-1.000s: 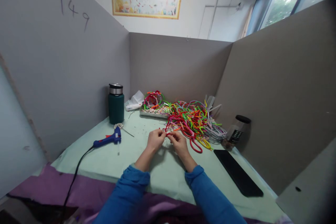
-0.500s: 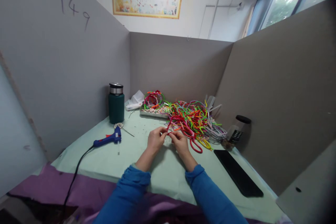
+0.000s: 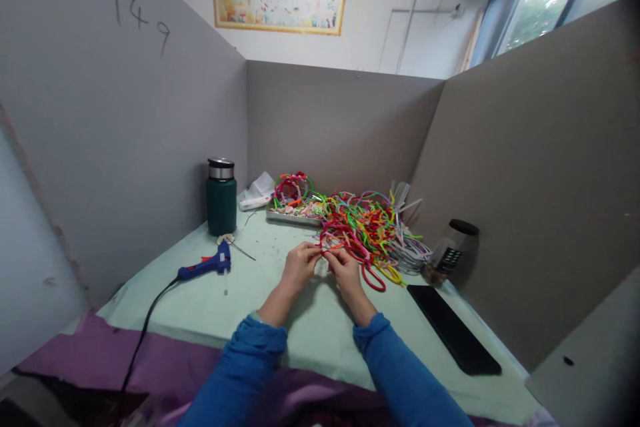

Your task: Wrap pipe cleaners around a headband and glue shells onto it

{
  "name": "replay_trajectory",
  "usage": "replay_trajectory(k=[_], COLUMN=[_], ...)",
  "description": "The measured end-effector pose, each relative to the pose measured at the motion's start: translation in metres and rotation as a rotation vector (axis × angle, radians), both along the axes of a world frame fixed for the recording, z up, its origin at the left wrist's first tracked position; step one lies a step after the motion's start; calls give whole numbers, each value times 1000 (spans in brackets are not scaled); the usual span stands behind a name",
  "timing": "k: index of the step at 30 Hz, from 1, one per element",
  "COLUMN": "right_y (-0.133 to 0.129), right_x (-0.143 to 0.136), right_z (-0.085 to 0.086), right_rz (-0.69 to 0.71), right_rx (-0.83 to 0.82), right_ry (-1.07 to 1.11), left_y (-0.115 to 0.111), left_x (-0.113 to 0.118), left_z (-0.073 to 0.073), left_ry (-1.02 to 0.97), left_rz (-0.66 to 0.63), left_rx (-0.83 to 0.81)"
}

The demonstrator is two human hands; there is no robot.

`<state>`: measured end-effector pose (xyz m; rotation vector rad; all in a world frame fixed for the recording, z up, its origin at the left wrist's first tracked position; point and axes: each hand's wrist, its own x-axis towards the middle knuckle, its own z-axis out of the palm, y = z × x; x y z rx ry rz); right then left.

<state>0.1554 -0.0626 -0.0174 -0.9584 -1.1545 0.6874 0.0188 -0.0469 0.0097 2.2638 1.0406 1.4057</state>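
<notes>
My left hand (image 3: 299, 269) and my right hand (image 3: 345, 275) meet over the middle of the table, their fingertips almost touching. Both pinch a thin red cord (image 3: 324, 252), a short piece of which shows between the fingertips. The rest of it is partly hidden by the fingers, and behind it lie other red strands. Just beyond my hands spreads a tangled heap of coloured cords (image 3: 367, 220), in red, green, orange, yellow and grey. A smooth red loop (image 3: 374, 278) lies to the right of my right hand, beside a yellow loop (image 3: 391, 274).
On the left lie a blue glue gun (image 3: 206, 267) with a black cable and a dark green bottle (image 3: 221, 199). A metal tray (image 3: 295, 219) of small pieces stands behind. At right are a black flat slab (image 3: 453, 329) and a tilted clear jar (image 3: 450, 250). Grey partitions enclose the table.
Both hands have shifted very slightly to the right, still pinching the red cord. The things on the table have stayed put.
</notes>
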Motion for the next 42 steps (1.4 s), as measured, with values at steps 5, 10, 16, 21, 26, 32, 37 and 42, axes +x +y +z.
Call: replay_trajectory(k=[5, 10, 16, 21, 26, 32, 37, 42], right_y=[-1, -4, -7, -4, -7, -16, -21, -21], right_x=[0, -1, -7, -7, -2, -7, -10, -9], right_z=[1, 6, 7, -2, 0, 9, 14, 12], right_rz=[-14, -4, 84, 2, -205, -150, -188, -195], right_rx=[-1, -18, -50, 14, 118, 199, 266, 289], right_ry=[-10, 1, -20, -250, -399, -371, -441, -498], left_y=[0, -2, 1, 4, 4, 2, 3, 2], left_x=[1, 1, 0, 0, 1, -1, 0, 0], left_z=[-1, 1, 2, 2, 3, 4, 0, -2], left_ry=[24, 78, -42, -115, -115, -94, -21, 93], left_rz=[-3, 30, 30, 31, 33, 75, 98, 115], left_rx=[-37, -132, -238, -288, -271, -254, -184, -78])
